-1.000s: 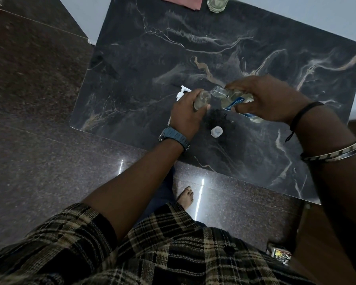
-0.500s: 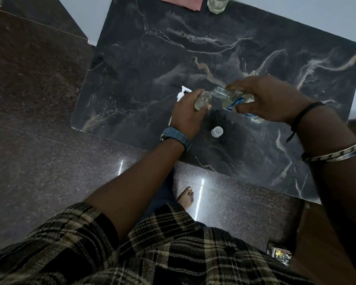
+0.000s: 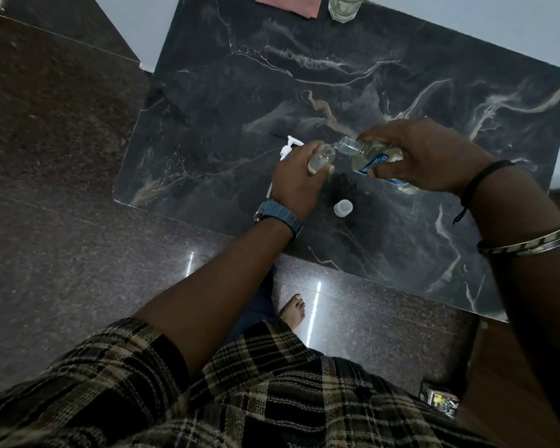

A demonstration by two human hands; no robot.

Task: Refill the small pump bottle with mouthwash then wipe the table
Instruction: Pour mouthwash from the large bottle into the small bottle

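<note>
Nearest to the camera, a checked garment (image 3: 256,392) in black and beige is seen, and below it a bare foot (image 3: 293,308) on the dark polished floor (image 3: 62,253). A small colourful box (image 3: 439,399) lies on the floor at the lower right.

Above the near edge of the black marble table (image 3: 223,101), a small white cap (image 3: 343,208) is seen standing on the table top, between the two forearms.

A little farther, the small pump bottle (image 3: 320,157) is held in the left hand (image 3: 299,181), whose fingers are closed around its body. A blue watch (image 3: 277,215) is worn on this wrist. The bottle is of clear plastic, its mouth is open and turned up and to the right, and some pale liquid can be made out inside; how full it is cannot be told. Its white pump head (image 3: 290,146) lies on the table just behind the left hand.

The mouthwash bottle (image 3: 374,158) is grasped by the right hand (image 3: 424,156), the fingers being wrapped over its body. It is tilted almost flat, its open neck touching, or nearly touching, the mouth of the small bottle. It is clear with a blue and white label, and a pale liquid is seen in it. A black cord and a metal bangle (image 3: 527,242) are worn on the right arm.

At the far edge of the table a pink cloth (image 3: 290,4) is laid, and beside it, to the right, a clear glass (image 3: 345,6) stands; its content cannot be told.
</note>
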